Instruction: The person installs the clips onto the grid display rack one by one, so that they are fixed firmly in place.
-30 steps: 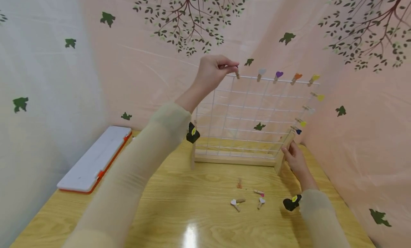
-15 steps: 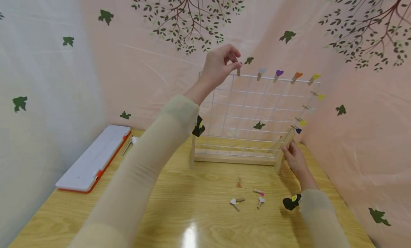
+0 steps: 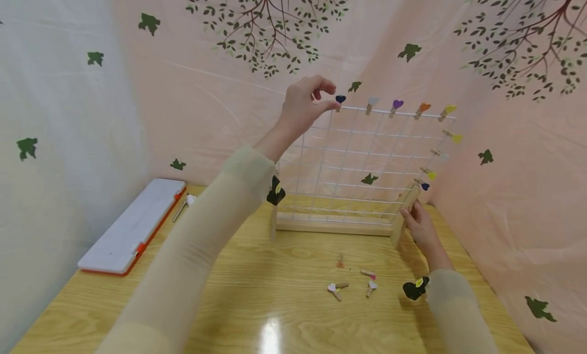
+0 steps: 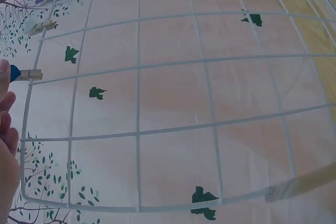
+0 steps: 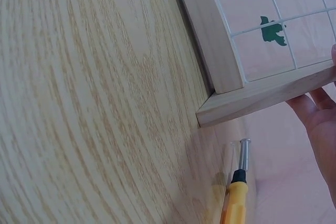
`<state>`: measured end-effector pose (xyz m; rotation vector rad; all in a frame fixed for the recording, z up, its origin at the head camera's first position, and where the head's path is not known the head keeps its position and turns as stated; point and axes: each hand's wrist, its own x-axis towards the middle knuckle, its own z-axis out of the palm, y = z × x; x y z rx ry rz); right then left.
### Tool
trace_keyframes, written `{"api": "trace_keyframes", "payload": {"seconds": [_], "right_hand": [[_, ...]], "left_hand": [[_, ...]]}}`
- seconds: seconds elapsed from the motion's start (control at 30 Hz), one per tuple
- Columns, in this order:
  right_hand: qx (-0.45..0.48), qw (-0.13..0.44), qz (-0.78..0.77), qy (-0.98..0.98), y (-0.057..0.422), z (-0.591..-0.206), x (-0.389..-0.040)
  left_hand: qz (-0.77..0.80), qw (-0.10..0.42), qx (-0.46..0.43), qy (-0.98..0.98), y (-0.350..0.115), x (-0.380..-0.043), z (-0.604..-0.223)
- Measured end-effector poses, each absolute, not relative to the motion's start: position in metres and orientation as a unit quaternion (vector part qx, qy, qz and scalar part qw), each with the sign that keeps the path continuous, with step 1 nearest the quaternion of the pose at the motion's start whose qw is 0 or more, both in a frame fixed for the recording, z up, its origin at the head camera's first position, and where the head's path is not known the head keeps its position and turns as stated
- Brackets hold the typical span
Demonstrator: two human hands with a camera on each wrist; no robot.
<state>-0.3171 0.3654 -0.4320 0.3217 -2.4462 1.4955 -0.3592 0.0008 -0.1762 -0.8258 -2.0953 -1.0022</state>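
Observation:
A white wire grid (image 3: 348, 153) stands upright in a wooden stand (image 3: 335, 225). Along its top bar and right side sit several small wooden clothespins with coloured hearts. The clothespin with the dark blue heart (image 3: 340, 99) is clipped on the top bar, left of the others. My left hand (image 3: 304, 102) is right at it, thumb against the clip and index finger apart from it; the left wrist view has that blue-heart clothespin (image 4: 27, 74) on the wire. With my right hand (image 3: 421, 225) I grip the stand's right wooden post (image 5: 262, 94), thumb in front.
Several loose heart clothespins (image 3: 371, 289) lie on the wooden table (image 3: 257, 293) before the stand. A white case with orange latches (image 3: 133, 226) lies at left, a metal-shafted tool (image 3: 181, 210) beside it. A yellow-handled screwdriver (image 5: 237, 198) lies by the right post.
My left index finger has lifted off the dark blue heart clothespin, which now shows clipped on the top bar. My right hand has stayed on the post.

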Motion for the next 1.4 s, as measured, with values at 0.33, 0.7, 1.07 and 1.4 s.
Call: {"api": "trace_keyframes", "payload": {"seconds": [0.33, 0.7, 1.07, 1.4], "right_hand": [[0.115, 0.122, 0.516, -0.840, 0.363, -0.426, -0.320], [0.113, 0.133, 0.505, -0.845, 0.365, -0.426, -0.321], [0.111, 0.127, 0.495, -0.852, 0.367, -0.427, -0.318], [0.103, 0.121, 0.500, -0.851, 0.364, -0.429, -0.315]], "left_hand": [[-0.345, 0.321, -0.437, -0.766, -0.002, -0.316, -0.281], [-0.291, 0.041, -0.431, -0.853, 0.022, -0.269, -0.421], [-0.285, -0.042, -0.439, -0.851, 0.032, -0.233, -0.468], [-0.275, -0.034, -0.443, -0.853, 0.033, -0.224, -0.469]]}}
